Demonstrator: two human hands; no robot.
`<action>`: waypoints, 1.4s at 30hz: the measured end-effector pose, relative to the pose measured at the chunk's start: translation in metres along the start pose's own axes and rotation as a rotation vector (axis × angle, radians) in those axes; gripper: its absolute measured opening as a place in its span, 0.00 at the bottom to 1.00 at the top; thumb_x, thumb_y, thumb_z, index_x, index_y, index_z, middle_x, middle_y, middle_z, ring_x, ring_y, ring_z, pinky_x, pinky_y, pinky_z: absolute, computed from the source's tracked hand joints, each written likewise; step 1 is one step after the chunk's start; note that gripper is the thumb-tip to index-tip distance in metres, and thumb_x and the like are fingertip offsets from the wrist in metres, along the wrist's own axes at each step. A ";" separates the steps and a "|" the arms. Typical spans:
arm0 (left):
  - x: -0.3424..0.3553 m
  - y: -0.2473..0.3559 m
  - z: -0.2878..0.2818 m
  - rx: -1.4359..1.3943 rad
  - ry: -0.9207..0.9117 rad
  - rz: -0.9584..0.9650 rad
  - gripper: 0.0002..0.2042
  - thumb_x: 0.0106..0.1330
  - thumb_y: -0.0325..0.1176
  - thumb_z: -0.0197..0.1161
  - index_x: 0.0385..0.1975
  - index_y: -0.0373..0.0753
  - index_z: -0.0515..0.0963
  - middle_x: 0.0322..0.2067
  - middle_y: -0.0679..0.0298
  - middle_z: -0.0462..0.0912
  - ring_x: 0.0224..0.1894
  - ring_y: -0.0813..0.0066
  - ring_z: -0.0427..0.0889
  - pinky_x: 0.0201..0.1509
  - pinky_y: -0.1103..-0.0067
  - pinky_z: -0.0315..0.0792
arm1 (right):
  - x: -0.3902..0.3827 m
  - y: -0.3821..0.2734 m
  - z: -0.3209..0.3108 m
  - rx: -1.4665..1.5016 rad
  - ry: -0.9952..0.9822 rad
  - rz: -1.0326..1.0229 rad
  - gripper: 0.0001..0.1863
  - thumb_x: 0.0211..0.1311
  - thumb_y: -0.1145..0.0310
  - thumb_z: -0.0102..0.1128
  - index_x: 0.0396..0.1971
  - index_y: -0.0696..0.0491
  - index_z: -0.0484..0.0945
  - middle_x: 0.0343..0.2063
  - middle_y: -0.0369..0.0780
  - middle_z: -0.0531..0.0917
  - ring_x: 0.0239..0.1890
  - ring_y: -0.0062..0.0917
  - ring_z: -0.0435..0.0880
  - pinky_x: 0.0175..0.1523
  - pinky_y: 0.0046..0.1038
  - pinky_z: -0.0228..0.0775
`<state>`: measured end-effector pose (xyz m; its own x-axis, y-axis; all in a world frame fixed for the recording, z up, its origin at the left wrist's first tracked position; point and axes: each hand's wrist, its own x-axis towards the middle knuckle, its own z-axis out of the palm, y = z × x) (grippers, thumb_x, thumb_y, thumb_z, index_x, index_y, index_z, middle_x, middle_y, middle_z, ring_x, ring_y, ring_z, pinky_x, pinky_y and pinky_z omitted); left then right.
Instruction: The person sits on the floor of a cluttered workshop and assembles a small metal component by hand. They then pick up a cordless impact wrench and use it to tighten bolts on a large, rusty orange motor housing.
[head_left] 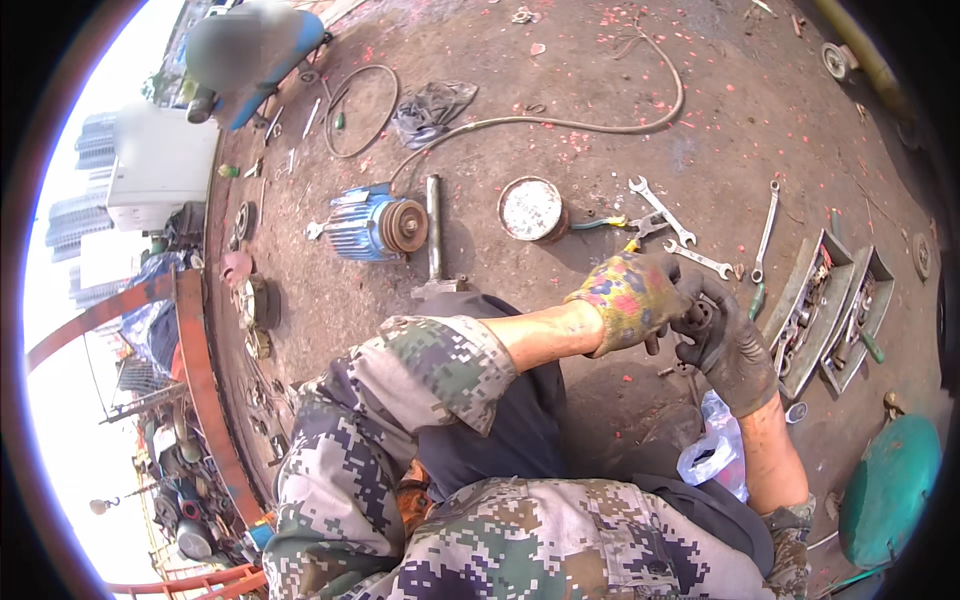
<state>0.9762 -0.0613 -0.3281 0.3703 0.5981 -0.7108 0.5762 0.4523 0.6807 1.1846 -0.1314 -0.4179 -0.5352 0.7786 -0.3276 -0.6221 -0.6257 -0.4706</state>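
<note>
Work at the gloves: both hands meet over the ground in front of the right knee; the step in hand looks to be close finger work on a small dark part (702, 316); its exact kind is too small and shaded to tell.
Next move: it seems to call for a steady hold by one hand and fine fingering by the other, with the part turned so that its face can be seen.
Small dark part: between the two hands, off the ground; at the fingers of the dark glove, just to the right of the patterned one.
Left hand (628, 303): in a yellow, flower-patterned glove with darkened fingertips; fingers bent in toward the part; whether they grip it or only touch it, I cannot tell.
Right hand (738, 352): in a dark glove; fingers curled around the part, apparently grasping it.
Wrenches and pliers: a wrench (664, 212) and pliers (648, 225) lie just beyond the hands; a longer wrench (767, 232) lies to the right.
Metal trays: a left tray (790, 300) and a right tray (881, 300), both holding loose metal pieces; right of the dark glove.
Blue motor (362, 226): on the ground, well apart from the hands, to the left.
</note>
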 end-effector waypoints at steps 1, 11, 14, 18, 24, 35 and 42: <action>0.013 -0.005 0.004 0.123 -0.041 0.084 0.24 0.79 0.49 0.53 0.45 0.27 0.78 0.32 0.55 0.87 0.25 0.70 0.88 0.31 0.74 0.84 | -0.005 -0.006 -0.005 -0.064 0.052 0.096 0.45 0.68 0.31 0.57 0.71 0.53 0.66 0.54 0.41 0.82 0.47 0.25 0.87 0.38 0.22 0.82; -0.004 -0.012 -0.001 0.285 -0.059 0.117 0.11 0.74 0.37 0.58 0.46 0.36 0.76 0.38 0.56 0.83 0.29 0.65 0.89 0.30 0.71 0.83 | 0.000 0.002 0.015 0.019 0.169 0.039 0.32 0.71 0.46 0.65 0.66 0.50 0.73 0.48 0.41 0.82 0.52 0.28 0.84 0.46 0.30 0.78; -0.007 -0.032 -0.001 0.891 0.093 0.551 0.11 0.70 0.32 0.60 0.48 0.36 0.74 0.39 0.55 0.80 0.30 0.65 0.89 0.30 0.70 0.84 | 0.002 -0.004 -0.026 0.086 -0.160 0.416 0.35 0.72 0.45 0.64 0.68 0.52 0.69 0.49 0.40 0.81 0.51 0.28 0.84 0.49 0.30 0.79; -0.005 0.019 -0.003 0.094 0.002 -0.063 0.15 0.78 0.39 0.58 0.44 0.30 0.79 0.33 0.55 0.86 0.27 0.68 0.88 0.31 0.75 0.85 | -0.014 0.000 -0.006 -0.260 0.147 -0.016 0.39 0.63 0.51 0.76 0.67 0.52 0.67 0.55 0.37 0.79 0.59 0.25 0.79 0.57 0.30 0.79; -0.009 -0.008 0.003 -0.181 0.100 -0.032 0.24 0.78 0.48 0.56 0.44 0.25 0.79 0.35 0.56 0.90 0.24 0.77 0.84 0.27 0.77 0.82 | 0.004 -0.007 -0.013 -0.007 -0.109 0.389 0.47 0.69 0.27 0.49 0.71 0.53 0.66 0.53 0.40 0.83 0.49 0.29 0.86 0.49 0.32 0.83; -0.001 -0.006 0.010 -0.211 0.068 0.003 0.29 0.78 0.55 0.57 0.52 0.26 0.78 0.41 0.57 0.91 0.24 0.76 0.83 0.27 0.76 0.85 | 0.005 -0.005 -0.026 0.102 -0.172 0.354 0.43 0.68 0.47 0.69 0.72 0.60 0.65 0.60 0.44 0.79 0.57 0.27 0.82 0.57 0.32 0.81; 0.004 -0.008 0.009 -0.167 0.137 -0.061 0.30 0.77 0.56 0.57 0.50 0.25 0.77 0.34 0.57 0.83 0.21 0.75 0.82 0.23 0.76 0.84 | -0.001 0.004 0.001 -0.292 0.074 -0.089 0.38 0.77 0.39 0.51 0.72 0.55 0.66 0.55 0.43 0.82 0.58 0.26 0.81 0.57 0.29 0.80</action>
<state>0.9798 -0.0684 -0.3376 0.2296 0.6451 -0.7288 0.4614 0.5871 0.6651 1.1824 -0.1352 -0.4190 -0.4363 0.8377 -0.3286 -0.4685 -0.5232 -0.7119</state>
